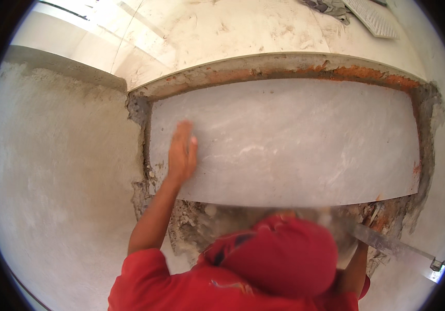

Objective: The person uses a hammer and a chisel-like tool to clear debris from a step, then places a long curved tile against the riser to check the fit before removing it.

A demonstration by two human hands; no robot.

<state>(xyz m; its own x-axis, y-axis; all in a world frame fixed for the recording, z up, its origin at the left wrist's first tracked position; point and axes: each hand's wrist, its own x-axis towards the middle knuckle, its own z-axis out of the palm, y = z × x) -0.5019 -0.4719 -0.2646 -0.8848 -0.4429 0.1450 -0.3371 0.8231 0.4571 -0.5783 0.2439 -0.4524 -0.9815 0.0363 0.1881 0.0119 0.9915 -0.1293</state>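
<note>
My left hand, slightly blurred, is stretched flat over the left part of a large pale grey slab. Its fingers point toward the far edge, thumb a little apart, and it holds nothing. Near the slab's front right corner is my right hand, closed around a long metal bar, perhaps a straightedge. The bar crosses in front of the wrist and slants down to the right; its left end is smeared by motion. Most of the right hand's fingers are hidden or blurred.
Rough mortar and rubble border the slab's front and left sides. Behind it runs a broken orange-brown edge under pale floor tiles. A plastered wall stands left. A red cap covers the lower middle. A white ridged panel lies back right.
</note>
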